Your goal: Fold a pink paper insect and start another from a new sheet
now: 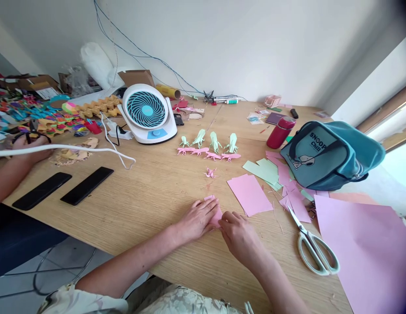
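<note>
A small piece of folded pink paper point(217, 216) lies on the table in front of me, partly covered by my hands. My left hand point(199, 216) rests flat across it with fingers stretched out, pressing it down. At its right edge my right hand point(237, 229) is closed, with thumb and bent fingers pinching the paper. Just beyond sits a small pink folded paper figure point(210, 172). Behind that stand a row of pink paper insects point(207, 153) and a row of pale green ones point(215, 141). A stack of pink paper sheets point(250, 195) lies right of my hands.
White-handled scissors point(317, 253) and a large pink sheet point(363, 248) lie at right. Behind are paper scraps point(296, 203), a teal bag point(323, 152) and a red bottle point(281, 132). A fan point(147, 111), two black phones point(87, 185) and another person's hand point(31, 148) are at left.
</note>
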A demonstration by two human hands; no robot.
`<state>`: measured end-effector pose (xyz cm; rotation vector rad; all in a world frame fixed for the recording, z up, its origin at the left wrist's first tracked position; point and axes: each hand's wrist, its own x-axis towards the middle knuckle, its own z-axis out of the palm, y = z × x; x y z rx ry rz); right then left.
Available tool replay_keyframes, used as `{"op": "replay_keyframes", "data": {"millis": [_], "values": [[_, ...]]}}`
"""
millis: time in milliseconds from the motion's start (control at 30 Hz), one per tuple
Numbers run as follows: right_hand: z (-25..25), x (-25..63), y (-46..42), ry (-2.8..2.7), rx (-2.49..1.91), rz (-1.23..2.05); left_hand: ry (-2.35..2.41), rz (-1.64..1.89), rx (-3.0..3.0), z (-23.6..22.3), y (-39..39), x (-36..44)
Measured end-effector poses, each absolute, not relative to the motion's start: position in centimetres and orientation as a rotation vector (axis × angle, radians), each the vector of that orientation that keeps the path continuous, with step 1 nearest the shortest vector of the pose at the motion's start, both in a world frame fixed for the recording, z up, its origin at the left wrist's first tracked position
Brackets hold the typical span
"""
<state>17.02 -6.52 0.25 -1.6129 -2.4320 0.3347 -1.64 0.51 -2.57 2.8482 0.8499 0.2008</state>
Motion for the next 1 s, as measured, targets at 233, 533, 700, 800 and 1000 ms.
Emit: {"op": "replay_keyframes", "data": {"millis": [233, 533, 700, 800, 1000], "values": [[0.6, 16.3, -7.2, -2.542, -1.701, 0.341, 0.873, 0.134, 2.889, -1.8, 1.5, -2.1], [1.8, 16.5, -7.3, -2.545, -1.738, 0.462, 0.908, 0.114, 2.931, -1.3, 1.8, -1.7], [2.1, 16.4, -7.5, -2.506, -1.744, 0.495, 0.923, 0.087, 2.937, -1.3, 1.6, -1.4], [1.9, 16.3, -7.6, -2.487, -1.744, 0.506, 0.906, 0.054, 2.927, -1.4, 1.5, -1.4], [1.5, 17.3, -7.4, -2.318, -1.615, 0.619, 0.862, -0.029, 2.836, -1.8, 1.2, -1.6]]}}
